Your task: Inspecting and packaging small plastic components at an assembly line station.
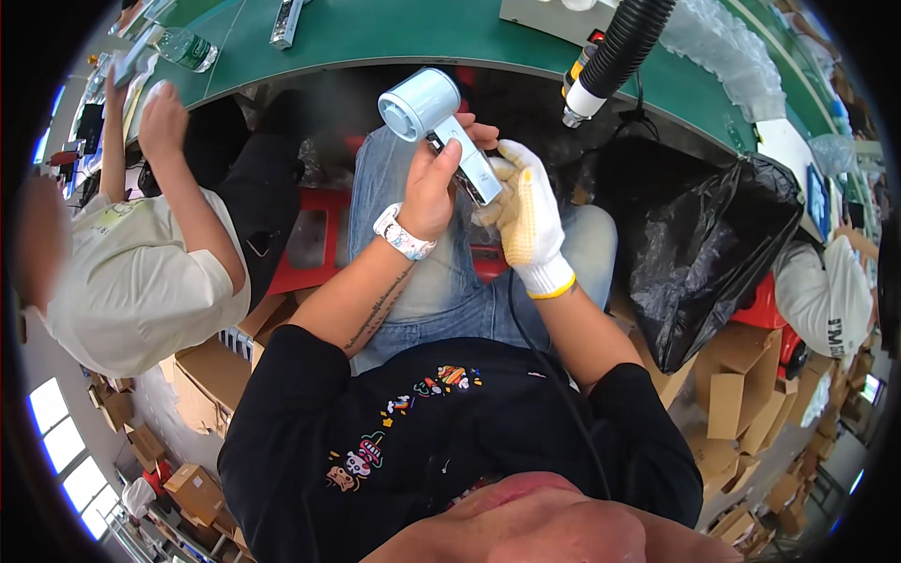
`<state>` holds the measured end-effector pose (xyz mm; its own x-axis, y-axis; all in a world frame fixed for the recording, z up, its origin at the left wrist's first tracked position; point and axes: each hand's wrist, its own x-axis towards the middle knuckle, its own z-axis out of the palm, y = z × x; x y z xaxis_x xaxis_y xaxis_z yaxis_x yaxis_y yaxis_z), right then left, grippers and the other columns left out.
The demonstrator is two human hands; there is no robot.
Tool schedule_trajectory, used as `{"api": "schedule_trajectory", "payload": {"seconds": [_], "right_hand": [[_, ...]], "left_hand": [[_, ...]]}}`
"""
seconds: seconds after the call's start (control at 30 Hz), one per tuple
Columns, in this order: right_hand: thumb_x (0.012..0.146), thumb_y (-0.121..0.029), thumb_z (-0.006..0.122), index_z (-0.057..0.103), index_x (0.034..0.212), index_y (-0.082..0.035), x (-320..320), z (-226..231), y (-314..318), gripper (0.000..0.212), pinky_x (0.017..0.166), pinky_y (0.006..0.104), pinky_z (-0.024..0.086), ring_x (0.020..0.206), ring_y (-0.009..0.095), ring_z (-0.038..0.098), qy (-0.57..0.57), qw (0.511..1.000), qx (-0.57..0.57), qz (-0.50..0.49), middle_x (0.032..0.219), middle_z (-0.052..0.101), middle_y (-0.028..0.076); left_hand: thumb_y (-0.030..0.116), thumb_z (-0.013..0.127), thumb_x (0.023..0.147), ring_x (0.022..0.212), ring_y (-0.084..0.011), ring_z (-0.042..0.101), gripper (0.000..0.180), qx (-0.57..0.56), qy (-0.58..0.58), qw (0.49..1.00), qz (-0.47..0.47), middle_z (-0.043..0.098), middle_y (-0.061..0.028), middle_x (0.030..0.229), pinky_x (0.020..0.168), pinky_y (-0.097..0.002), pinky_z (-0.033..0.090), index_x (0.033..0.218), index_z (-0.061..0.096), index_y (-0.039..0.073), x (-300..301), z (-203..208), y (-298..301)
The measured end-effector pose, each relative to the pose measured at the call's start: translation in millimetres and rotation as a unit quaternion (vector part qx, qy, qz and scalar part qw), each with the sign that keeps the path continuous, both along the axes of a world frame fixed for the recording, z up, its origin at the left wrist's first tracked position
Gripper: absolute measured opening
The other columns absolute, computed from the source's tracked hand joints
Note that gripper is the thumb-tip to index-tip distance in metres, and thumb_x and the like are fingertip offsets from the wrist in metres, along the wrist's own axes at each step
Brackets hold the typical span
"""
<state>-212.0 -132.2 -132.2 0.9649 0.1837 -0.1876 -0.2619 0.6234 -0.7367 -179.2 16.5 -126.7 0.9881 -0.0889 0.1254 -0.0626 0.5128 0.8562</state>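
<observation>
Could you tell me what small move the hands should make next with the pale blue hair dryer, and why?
Probably the gloved right hand should take a firmer hold low on the handle. The bare left hand alone grips the pale blue hair dryer, held up over the lap, while the right hand's fingers only touch the handle's lower end beside clear wrapping.

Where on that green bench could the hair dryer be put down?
The green bench shows a bare stretch between the metal bar and the black hose. Its left end is crowded by a water bottle and a co-worker's hand. The right side holds clear plastic bags. Both hands, left and gloved right, grip the hair dryer.
</observation>
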Motion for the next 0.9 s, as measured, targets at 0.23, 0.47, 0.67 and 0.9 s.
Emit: {"api": "schedule_trajectory", "payload": {"seconds": [0.23,0.47,0.67,0.9], "right_hand": [[0.106,-0.056,0.041,0.047,0.142,-0.006,9,12,1,0.061,0.093,0.0424,0.055,0.116,0.028,0.063,0.084,0.986,0.143,-0.031,0.13,0.061,0.016],[0.106,-0.057,0.041,0.051,0.138,-0.006,1,15,-3,0.061,0.083,0.0428,0.059,0.103,0.031,0.066,0.145,0.963,0.229,0.004,0.125,0.064,0.015],[0.104,-0.058,0.045,0.057,0.137,-0.01,-11,-24,-13,0.059,0.072,0.0405,0.057,0.098,0.029,0.066,0.136,0.911,0.353,0.162,0.12,0.067,0.012],[0.106,-0.055,0.042,0.053,0.141,-0.01,-10,-14,-7,0.058,0.063,0.0392,0.057,0.082,0.029,0.067,0.152,0.933,0.298,0.135,0.118,0.067,0.017]], "left_hand": [[0.035,0.062,0.099,0.12,-0.0278,0.062,0.058,0.052,0.012,0.997,-0.057,0.065,-0.0205,0.129,0.105,-0.0429,0.048,0.141,0.049,-0.002,-1,-1,-1],[0.031,0.081,0.087,0.12,-0.0277,0.064,0.076,0.059,0.028,0.997,-0.052,0.067,-0.0196,0.127,0.104,-0.0412,0.051,0.145,0.047,-0.003,-3,11,3],[0.023,0.086,0.083,0.118,-0.0281,0.065,0.089,0.091,-0.052,0.991,-0.081,0.065,-0.0162,0.129,0.102,-0.0426,0.053,0.153,0.035,0.005,-4,14,2],[0.03,0.089,0.08,0.117,-0.0323,0.066,0.109,0.022,-0.088,0.995,-0.032,0.059,-0.0155,0.13,0.098,-0.0486,0.056,0.161,0.016,0.016,1,15,1]]}}
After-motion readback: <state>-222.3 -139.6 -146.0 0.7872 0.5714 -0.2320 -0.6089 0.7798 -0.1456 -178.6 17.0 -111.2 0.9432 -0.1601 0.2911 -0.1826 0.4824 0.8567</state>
